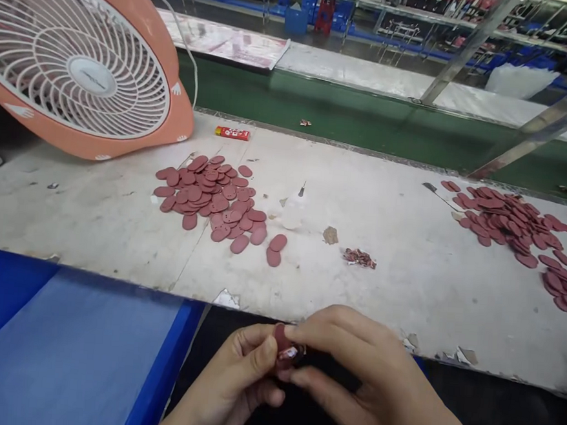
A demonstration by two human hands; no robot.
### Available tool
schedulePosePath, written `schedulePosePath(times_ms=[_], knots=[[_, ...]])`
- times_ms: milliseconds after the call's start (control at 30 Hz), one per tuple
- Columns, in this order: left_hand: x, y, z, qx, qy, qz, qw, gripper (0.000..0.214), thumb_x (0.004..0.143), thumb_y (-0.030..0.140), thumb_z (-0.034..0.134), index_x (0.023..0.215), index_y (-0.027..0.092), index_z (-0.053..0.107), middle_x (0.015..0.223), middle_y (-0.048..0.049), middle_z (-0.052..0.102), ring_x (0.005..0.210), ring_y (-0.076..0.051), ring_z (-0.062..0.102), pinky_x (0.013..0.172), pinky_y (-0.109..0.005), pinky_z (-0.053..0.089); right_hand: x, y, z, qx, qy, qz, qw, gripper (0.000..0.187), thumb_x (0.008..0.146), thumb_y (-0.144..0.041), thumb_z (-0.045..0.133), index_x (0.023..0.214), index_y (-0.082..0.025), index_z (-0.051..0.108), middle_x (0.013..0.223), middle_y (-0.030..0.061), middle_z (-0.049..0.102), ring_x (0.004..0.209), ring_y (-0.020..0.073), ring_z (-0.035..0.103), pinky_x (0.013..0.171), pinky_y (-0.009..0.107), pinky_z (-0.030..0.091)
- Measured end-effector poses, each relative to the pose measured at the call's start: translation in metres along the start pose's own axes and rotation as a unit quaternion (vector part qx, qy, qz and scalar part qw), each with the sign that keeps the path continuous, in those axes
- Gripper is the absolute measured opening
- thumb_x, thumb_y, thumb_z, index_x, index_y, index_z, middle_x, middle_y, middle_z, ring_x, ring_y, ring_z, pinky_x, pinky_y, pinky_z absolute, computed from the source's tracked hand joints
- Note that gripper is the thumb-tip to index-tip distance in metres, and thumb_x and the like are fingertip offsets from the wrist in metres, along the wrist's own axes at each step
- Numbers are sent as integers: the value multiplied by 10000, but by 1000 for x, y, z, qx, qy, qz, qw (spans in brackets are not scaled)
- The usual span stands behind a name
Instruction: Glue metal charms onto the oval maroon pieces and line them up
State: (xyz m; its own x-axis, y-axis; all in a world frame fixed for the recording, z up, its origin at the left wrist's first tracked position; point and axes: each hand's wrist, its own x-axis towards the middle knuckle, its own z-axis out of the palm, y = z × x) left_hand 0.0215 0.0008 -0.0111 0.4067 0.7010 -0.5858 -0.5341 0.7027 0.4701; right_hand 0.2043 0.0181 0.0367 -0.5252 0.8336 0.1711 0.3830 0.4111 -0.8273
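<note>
Just over the table's front edge, my left hand [248, 372] pinches a dark red oval piece [280, 336] between thumb and fingers. My right hand [350, 366] grips the same piece from the other side, its index finger near the top and its thumb lower down. A small shiny bit shows at the piece, too small to name. Beyond my hands lies a loose pile of similar flat red ovals [216, 198], some with tiny holes. Two more ovals [276, 249] overlap at its near right. A small heap of dark, shiny bits [359, 258] lies closer to my right hand.
An orange fan [92, 76] stands at the left on the white table [116, 240]. A pale bottle with a needle tip [294, 210] and a red-yellow packet [232, 133] lie behind. Another oval pile [511, 219] is at the right. A blue bin [161, 366] sits below left; a green belt [348, 126] runs behind.
</note>
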Motion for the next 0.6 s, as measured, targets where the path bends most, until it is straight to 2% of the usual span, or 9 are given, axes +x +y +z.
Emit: schedulePosePath(times_ms=[100,233,333,433,500,600], knots=[[-7,5,0,45,-8,65,997,271,648,414,840,751,169,782,628,-9,660,544,-77,548,501,-155,453,-2,-1,2,8,38,-34,999,441,833,-112,693,1242,-199,554,1046,43,647,948,136,623,831,212,526],[-18,10,-5,38,-21,128,991,277,594,351,883,828,229,801,619,4,679,528,-104,591,499,-190,456,-3,-1,9,0,41,-81,996,347,871,-116,657,1204,-176,583,954,56,659,862,145,634,751,237,550],[-25,13,-9,46,-10,152,987,280,554,337,901,802,246,809,626,17,656,522,-100,593,476,-183,459,-1,-3,17,-18,35,-104,994,294,886,-86,624,1168,-164,606,876,54,649,776,138,626,676,238,553],[-30,17,-13,64,-11,170,983,274,541,349,904,778,243,815,636,21,626,521,-103,605,544,-214,515,2,-7,23,-34,34,-111,993,273,886,-58,592,1137,-161,628,828,51,630,715,133,608,618,230,549],[-32,19,-16,72,-19,171,982,275,553,359,896,792,249,817,639,22,612,517,-117,618,584,-249,538,4,-9,25,-47,27,-106,993,260,876,-50,590,1103,-164,651,808,51,620,697,134,605,597,229,550],[-34,21,-21,66,-41,156,985,278,582,362,881,826,247,814,663,14,622,512,-135,629,536,-254,530,7,-13,30,-69,19,-106,992,230,881,-78,601,1076,-179,668,778,47,609,671,134,607,575,228,551]])
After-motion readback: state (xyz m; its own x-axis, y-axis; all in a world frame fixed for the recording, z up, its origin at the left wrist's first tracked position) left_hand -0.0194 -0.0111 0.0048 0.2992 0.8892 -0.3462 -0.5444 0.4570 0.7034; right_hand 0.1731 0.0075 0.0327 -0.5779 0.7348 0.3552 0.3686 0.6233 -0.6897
